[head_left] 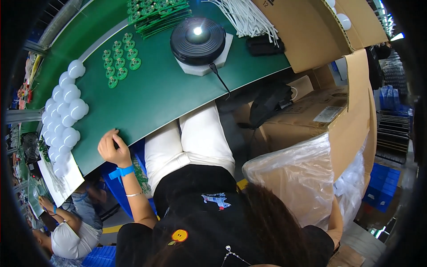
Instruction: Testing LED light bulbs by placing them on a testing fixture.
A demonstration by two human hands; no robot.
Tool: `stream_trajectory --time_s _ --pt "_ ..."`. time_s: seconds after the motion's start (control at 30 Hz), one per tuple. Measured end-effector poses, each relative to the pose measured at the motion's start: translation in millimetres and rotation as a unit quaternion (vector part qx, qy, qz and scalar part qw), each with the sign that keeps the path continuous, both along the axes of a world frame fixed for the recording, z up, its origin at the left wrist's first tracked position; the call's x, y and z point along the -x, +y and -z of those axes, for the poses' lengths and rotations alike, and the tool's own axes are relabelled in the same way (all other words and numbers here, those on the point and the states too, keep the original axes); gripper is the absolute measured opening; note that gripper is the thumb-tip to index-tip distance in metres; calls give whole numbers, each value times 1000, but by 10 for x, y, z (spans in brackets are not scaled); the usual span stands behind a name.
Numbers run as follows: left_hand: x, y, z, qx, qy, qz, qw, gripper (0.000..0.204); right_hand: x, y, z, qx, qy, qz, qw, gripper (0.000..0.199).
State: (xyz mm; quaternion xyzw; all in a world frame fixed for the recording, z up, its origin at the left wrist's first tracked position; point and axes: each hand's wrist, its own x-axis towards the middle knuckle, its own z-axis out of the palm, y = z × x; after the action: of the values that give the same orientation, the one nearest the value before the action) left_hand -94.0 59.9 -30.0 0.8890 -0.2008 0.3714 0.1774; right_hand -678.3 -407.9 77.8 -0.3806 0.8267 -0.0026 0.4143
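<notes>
My left hand [114, 147] rests at the near left edge of the green table [155, 95], fingers loosely bent and thumb apart, with nothing visible in it. A blue strap [121, 172] circles that wrist. Close by on the left lies a cluster of white round bulb covers [70, 93]. My right forearm [336, 218] reaches down into an open carton [351, 107] lined with a clear plastic bag [293, 178]. Pale pieces show dimly inside the bag. It hides my right hand, so its fingers and anything in them cannot be seen.
Small green circuit boards [119, 61] lie in rows on the table, near stacked board panels [155, 15]. A black round device [198, 41] with a lit centre stands on a white block. White cable ties [244, 18] lie beside a carton [307, 35]. Another person [75, 231] sits lower left.
</notes>
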Motion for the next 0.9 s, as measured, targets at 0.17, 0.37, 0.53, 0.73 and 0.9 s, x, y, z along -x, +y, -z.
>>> stream_trajectory --time_s 0.17,0.37,0.53,0.73,0.9 --pt "9 -3 -6 18 10 -2 1000 9 465 -227 228 -39 -9 -41 998 77" --pt "12 -7 -49 29 12 12 999 8 1029 -448 334 -43 -95 -80 991 79" --pt "218 -386 -165 248 107 193 943 11 1100 -381 28 165 -367 -13 915 80" --pt "848 -1267 -608 254 322 533 740 31 -50 94 -664 330 -703 -83 625 82" --pt "1188 -1423 -936 252 384 654 602 81 -2392 1250 -398 123 -832 -286 459 87"
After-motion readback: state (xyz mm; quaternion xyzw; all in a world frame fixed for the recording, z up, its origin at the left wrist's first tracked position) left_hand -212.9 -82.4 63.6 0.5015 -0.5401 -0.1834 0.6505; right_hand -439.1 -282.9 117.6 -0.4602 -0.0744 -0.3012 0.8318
